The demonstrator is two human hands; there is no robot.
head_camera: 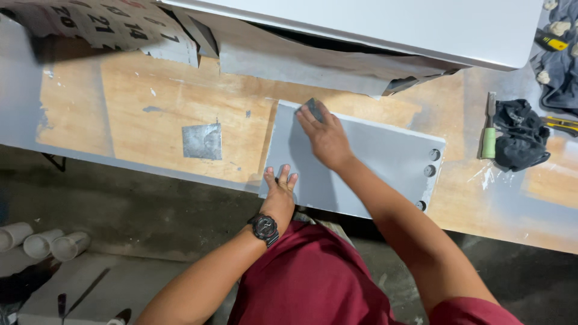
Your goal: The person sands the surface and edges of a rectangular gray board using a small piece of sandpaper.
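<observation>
the grey panel (367,159) lay flat on the wooden bench (150,114). the right hand (325,135) pressed a dark sanding pad (314,108) at the panel's far left corner, fingers clamped over it. the left hand (280,186) lay flat, fingers spread, on the panel's near edge. judging by the even grey, most of the panel looked smoothed already.

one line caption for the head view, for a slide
Right hand presses a small grey sanding pad on a flat grey painted board; left hand steadies its near edge.
</observation>
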